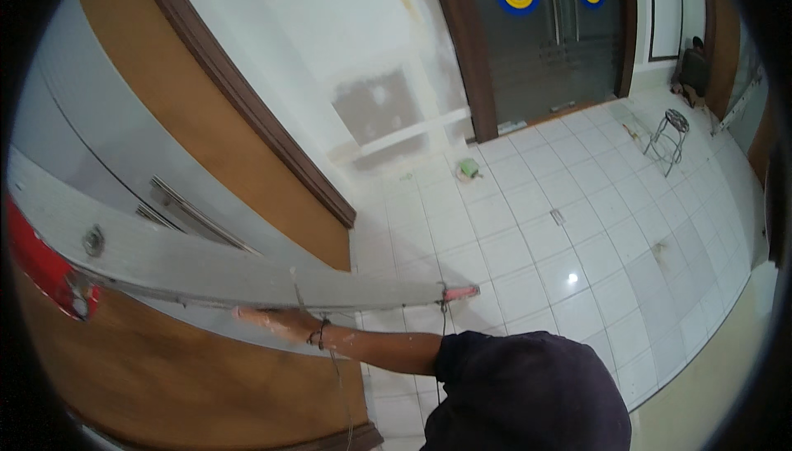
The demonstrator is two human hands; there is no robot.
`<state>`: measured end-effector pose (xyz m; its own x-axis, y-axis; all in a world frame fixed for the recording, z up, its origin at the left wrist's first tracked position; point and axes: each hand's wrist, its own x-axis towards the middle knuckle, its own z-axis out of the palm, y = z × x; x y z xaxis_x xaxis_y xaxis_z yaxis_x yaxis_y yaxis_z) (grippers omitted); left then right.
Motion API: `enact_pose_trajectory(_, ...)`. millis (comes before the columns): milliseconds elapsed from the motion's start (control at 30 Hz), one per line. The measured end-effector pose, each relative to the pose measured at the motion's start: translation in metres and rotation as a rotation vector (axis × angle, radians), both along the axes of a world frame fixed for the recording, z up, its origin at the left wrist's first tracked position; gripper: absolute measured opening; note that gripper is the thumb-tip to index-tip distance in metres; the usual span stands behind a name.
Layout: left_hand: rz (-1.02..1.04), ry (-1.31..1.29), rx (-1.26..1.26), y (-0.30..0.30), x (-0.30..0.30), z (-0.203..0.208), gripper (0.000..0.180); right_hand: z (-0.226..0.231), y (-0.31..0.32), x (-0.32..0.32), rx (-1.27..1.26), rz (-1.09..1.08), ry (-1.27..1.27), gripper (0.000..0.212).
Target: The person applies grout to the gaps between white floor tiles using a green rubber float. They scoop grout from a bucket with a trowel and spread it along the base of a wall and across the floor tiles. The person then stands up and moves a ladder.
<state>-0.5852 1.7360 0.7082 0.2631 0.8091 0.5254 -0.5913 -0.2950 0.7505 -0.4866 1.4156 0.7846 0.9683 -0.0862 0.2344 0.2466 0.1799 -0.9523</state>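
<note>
A long grey metal beam (247,274), which looks like a ladder rail, crosses the view from the left edge to the middle. It has a red piece (49,261) and a bolt at its near end and a red tip (460,293) at the other. My right hand (280,324), marked with whitish smears, is closed on the lower edge; the beam hides part of the fingers. A dark cord circles the wrist, and thin cords hang beside the forearm. The dark sleeve (528,385) fills the lower middle. My left hand is out of view.
Below is a white tiled floor (528,237), with a green object (469,169) near a patched wall (375,109). A round-seated stool (676,121) stands further right. Dark glass doors (561,39) are at the back; grey doors with metal handles (198,212) and brown panels stand left.
</note>
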Motion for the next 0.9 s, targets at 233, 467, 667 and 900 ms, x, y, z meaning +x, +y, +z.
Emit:
enact_pose_trajectory(233,-0.046,-0.403,0.054,-0.071,-0.115,0.089,0.089,0.019,-0.132,-0.168,0.148,-0.132,-0.125,0.057)
enact_pose_trajectory(467,-0.119,-0.622,0.125,-0.175,-0.170,0.149,0.086,0.042,-0.270,-0.248,0.271,-0.387,-0.187,0.034)
enact_pose_trajectory(667,-0.233,-0.627,0.188,-0.282,-0.151,0.140,0.049,0.035,-0.388,-0.310,0.211,-0.787,-0.397,0.039)
enact_pose_trajectory(900,-0.436,-0.736,0.268,-0.473,-0.116,0.148,0.015,0.042,-0.513,-0.368,0.236,-1.064,-0.520,0.035)
